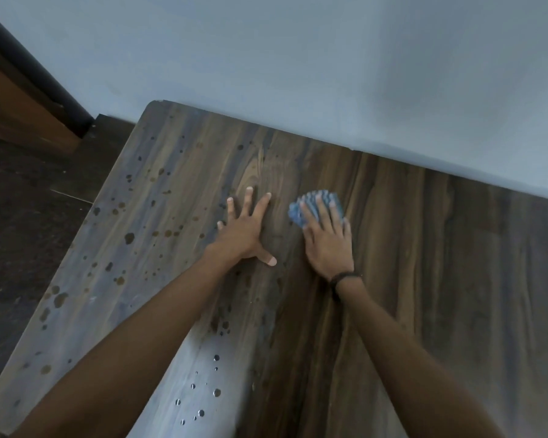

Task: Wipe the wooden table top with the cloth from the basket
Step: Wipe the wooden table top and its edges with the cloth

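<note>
Flatly, right hand (pixel 328 245) presses nubby blue cloth (pixel 325 199) on grained table (pixel 424 248); left hand (pixel 244 230) splayed.

R hand (pixel 328 240) flat on blue cloth (pixel 298 213), L hand (pixel 246 230) splayed on wet-spotted wooden table (pixel 424 263)

Bare left forearm (pixel 159 311), bare right forearm (pixel 393 336), thin dark wristband (pixel 345 276) on the right.

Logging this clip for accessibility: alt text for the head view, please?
The right hand presses a blue cloth on the wooden table top; the left hand lies spread flat beside it. Droplets speckle the table's left part.
</note>
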`<state>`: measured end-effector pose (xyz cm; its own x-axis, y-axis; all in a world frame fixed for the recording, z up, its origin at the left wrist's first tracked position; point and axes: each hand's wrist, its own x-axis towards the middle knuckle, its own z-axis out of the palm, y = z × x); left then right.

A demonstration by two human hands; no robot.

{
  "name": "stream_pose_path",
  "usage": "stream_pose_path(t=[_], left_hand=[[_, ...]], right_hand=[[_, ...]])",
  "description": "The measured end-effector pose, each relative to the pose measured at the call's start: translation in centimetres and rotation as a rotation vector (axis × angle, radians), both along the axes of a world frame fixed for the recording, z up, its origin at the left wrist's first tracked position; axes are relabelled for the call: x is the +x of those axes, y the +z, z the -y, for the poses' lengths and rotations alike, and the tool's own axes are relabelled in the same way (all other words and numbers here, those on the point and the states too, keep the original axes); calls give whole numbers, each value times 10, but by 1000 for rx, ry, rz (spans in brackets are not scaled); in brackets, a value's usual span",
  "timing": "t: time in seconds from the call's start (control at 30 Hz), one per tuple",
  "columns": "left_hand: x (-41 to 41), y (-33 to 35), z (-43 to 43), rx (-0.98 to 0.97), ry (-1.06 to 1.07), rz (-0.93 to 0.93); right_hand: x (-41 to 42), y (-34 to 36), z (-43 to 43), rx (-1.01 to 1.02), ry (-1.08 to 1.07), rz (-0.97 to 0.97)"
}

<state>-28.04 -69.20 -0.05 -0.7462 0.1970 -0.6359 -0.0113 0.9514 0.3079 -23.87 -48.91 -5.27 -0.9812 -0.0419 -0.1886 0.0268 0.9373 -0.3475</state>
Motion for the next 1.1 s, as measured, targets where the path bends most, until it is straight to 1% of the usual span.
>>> stream_pose_path(t=[0.1,0.17,0.23,0.3,0.37,0.43,0.47,0.53,0.63,0.7,0.83,0.9,0.97,1.03,1.1], left_hand=[[5,3,24,-73,89,-29],[8,2,33,-107,103,44],[9,-2,34,-104,80,99],[9,-5,29,-101,72,104],[9,-6,28,-93,81,100],[11,-5,30,-88,87,93],[12,-4,32,-88,86,94],[11,-5,33,-84,82,104],[7,-6,30,-93,90,128],[5,-5,27,-105,95,140],[5,-3,27,-92,96,135],[8,-3,29,-89,97,123],[9,-4,30,-83,89,113],[8,-5,29,-85,90,118],[7,-5,28,-92,90,114]], right_hand=[[58,-3,-3,39,139,5],[45,-5,-14,76,250,-41],[-1,-8,-26,111,320,-80],[-59,-11,-36,108,225,-67],[-114,-8,-42,74,35,-50],[-147,-4,-36,11,-130,-11],[-151,-2,-28,-12,-176,9],[-131,1,-9,-18,-152,5],[-73,-1,4,8,28,-41],[-71,-1,-5,28,82,-39],[-141,9,-20,-6,-92,28],[-143,8,-7,-28,-117,48],[-107,3,15,4,-2,-13],[-67,-4,18,37,146,-57],[-71,-4,5,78,214,-54]])
